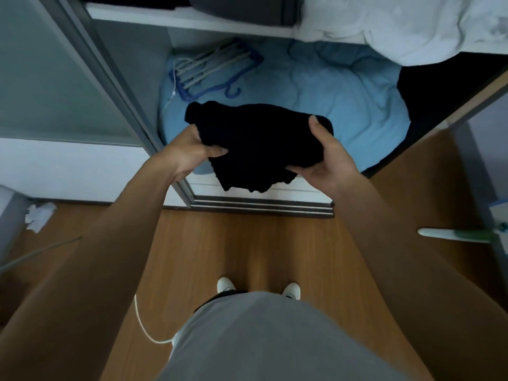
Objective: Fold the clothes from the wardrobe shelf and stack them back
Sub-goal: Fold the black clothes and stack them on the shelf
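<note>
Grey shirt [261, 339] fills the foreground, and beyond it the left hand [189, 152] and right hand [327, 158] clasp a bundled black garment [258, 141] by its sides above the blue quilt [330, 92], seemingly folded, not yet stacked on the shelf [192, 20].

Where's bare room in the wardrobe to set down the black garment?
Best patch: the middle of the blue quilt, bordered by the blue hangers at its back left and the dark pile on the right. The upper shelf is crowded: a white duvet spills over its right end, a grey bundle beside it.
</note>
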Available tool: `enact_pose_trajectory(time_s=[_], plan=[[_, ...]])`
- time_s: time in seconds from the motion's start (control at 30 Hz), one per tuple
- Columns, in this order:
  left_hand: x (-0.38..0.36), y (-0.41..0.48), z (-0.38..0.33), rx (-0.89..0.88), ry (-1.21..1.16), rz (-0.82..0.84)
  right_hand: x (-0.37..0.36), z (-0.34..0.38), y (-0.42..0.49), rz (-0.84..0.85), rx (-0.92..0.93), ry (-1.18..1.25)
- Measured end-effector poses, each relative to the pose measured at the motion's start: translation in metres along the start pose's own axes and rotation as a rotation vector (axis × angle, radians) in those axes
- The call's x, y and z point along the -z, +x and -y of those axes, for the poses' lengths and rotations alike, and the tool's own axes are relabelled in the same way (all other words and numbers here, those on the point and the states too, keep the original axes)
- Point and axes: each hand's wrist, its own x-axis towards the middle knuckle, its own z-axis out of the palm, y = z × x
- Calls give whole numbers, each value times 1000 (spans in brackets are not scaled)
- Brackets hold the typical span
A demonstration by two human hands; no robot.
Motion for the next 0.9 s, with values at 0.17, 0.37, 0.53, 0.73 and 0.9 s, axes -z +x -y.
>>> enact_pose_trajectory(time_s=[0.17, 0.37, 0.53, 0.73, 0.9], plan=[[14, -5, -55, -104, -66, -48, -55, 31, 5, 35, 237, 30], [32, -1, -118, -235, -683, 36, -123, 73, 2, 80, 470, 112], [52, 12, -164, -417, -658, 81, -160, 100, 5, 106, 590, 145], [65, 48, -201, -419, -664, -151, -184, 121, 27, 184, 627, 144], [73, 93, -218, -468, -656, -263, -199, 151, 63, 235, 631, 155]])
